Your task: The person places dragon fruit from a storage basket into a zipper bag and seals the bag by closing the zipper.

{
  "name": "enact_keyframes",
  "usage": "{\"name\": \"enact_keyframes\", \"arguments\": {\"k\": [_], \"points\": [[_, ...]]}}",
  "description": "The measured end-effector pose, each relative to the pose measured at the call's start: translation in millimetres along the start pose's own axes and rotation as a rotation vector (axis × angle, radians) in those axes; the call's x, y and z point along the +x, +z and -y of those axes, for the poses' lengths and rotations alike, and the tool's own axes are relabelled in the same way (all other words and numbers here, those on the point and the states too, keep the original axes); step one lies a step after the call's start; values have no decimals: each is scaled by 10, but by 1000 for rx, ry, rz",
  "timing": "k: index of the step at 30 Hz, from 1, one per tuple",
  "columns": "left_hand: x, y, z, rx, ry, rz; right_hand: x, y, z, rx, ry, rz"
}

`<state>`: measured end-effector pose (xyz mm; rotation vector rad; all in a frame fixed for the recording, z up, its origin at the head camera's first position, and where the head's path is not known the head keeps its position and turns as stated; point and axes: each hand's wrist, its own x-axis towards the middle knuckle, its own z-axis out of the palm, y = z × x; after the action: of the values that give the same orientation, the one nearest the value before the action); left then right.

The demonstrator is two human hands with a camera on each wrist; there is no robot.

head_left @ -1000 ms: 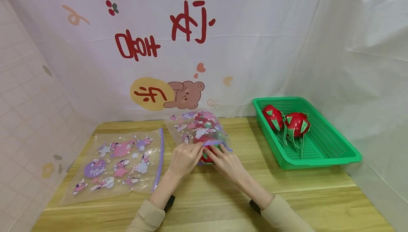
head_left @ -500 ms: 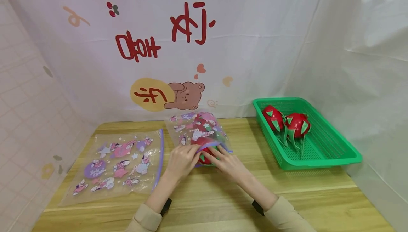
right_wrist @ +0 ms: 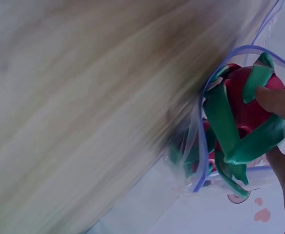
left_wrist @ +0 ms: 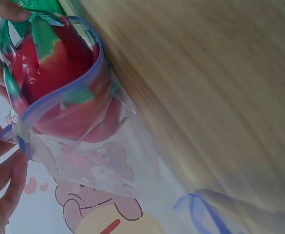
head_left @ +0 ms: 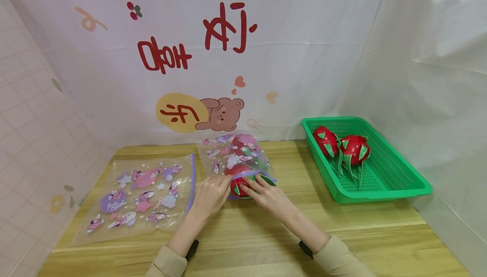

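Note:
A red dragon fruit with green scales (head_left: pixel 238 188) sits in the mouth of a clear printed zip bag (head_left: pixel 213 154), partly inside its purple-edged opening. My left hand (head_left: pixel 211 194) pinches the bag's rim near the slider, as the left wrist view shows. My right hand (head_left: pixel 274 201) grips the dragon fruit, thumb over a green scale in the right wrist view. Deeper in the same bag, more red and green shapes show through the plastic.
On the left of the wooden table (head_left: pixel 243 243) a second printed zip bag (head_left: pixel 152 184) lies flat. At the right stands a green basket (head_left: pixel 395 190) holding two dragon fruits (head_left: pixel 355 148). A white printed curtain (head_left: pixel 289 69) hangs behind.
My left hand has moved left with the bag's rim, and the opening looks wider. The dragon fruit at the mouth has shifted slightly left and shows more. My right hand stays nearly in place.

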<state>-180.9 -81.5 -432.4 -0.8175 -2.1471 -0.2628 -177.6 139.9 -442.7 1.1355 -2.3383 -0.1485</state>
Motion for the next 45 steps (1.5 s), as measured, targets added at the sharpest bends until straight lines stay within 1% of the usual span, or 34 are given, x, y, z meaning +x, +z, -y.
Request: {"name": "enact_keyframes", "arguments": {"k": [7, 12, 17, 20, 25, 28, 32, 35, 39, 45], "points": [[-1, 8, 0, 0, 28, -21, 65, 22, 47, -27, 16, -16], [16, 12, 7, -3, 33, -56, 116, 51, 33, -37, 27, 7], [55, 15, 17, -2, 7, -72, 132, 55, 16, -17, 16, 33], [80, 19, 17, 5, -14, -85, 112, 53, 18, -9, 12, 32], [136, 8, 4, 15, -10, -106, 101, 64, 45, -51, 14, -29], [160, 0, -6, 12, 4, -106, 133, 83, 65, -65, 45, -70], [167, -17, -19, 2, -3, -109, 200, 117, 79, -54, 94, -126], [161, -14, -34, 7, 4, -114, 244, 132, 71, -53, 106, -155], [144, 14, -57, 14, 23, -118, 288, 130, 55, -29, 101, -131], [135, 31, -60, 0, 7, -122, 283, 131, 48, 5, 108, -31]]}}
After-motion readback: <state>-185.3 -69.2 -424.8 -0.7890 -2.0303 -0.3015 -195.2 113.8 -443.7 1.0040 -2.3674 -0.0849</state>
